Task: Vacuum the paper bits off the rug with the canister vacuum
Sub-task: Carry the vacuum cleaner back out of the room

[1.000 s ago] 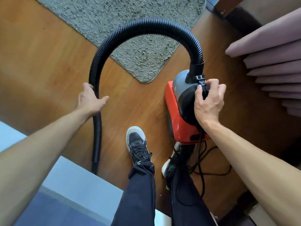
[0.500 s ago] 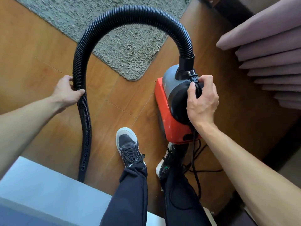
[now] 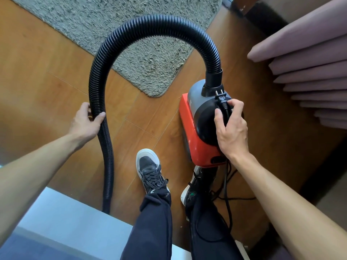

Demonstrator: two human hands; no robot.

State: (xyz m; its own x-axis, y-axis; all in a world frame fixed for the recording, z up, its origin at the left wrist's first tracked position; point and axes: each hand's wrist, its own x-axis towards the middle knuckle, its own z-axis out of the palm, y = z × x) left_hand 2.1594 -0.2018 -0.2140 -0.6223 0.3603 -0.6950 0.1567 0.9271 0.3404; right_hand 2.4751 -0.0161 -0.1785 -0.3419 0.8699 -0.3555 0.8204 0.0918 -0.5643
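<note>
Our left hand [image 3: 85,121] curls its fingers round the black ribbed hose [image 3: 150,23], thumb on the near side. Our right hand [image 3: 231,128] is closed over the canister vacuum's [image 3: 199,117] top, fingers also pinching the black power plug [image 3: 222,102] — its two prongs point up beside the hose socket. The vacuum is red below, grey and black above, standing on the wood floor [image 3: 47,59] just off the corner of the shaggy grey rug [image 3: 131,30]. The hose arches high over that corner and hangs down at left.
</note>
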